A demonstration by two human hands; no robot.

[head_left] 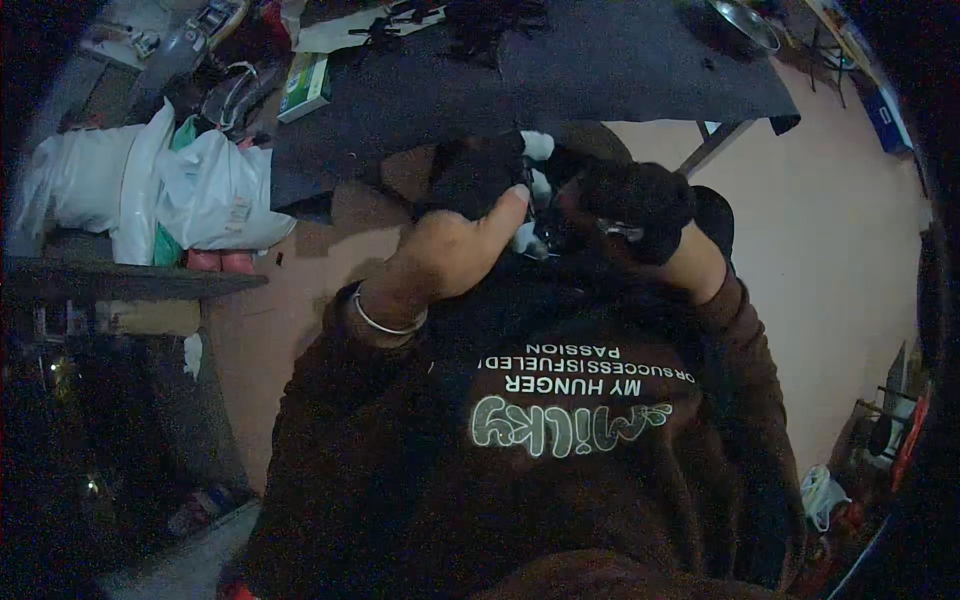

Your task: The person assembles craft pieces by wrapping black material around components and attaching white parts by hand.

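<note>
In front of my chest, my left hand (465, 240), with a bangle at its wrist, is closed on a dark object with pale patches (540, 185). The thumb presses along its near side; the other fingers are lost in shadow. My right hand (695, 260) is beside the object's right side. A black, soft-looking covering (635, 205) hides its fingers, and whether that is a glove or part of the held thing cannot be made out. A small shiny spot shows low on this black shape.
Ahead is a dark-covered table (640, 80) bearing a green-and-white box (304, 87), tangled black items (490, 25) and a round metal dish (748, 22). White plastic bags (215, 190) fill the left side. A blue box (888, 120) sits at the right edge.
</note>
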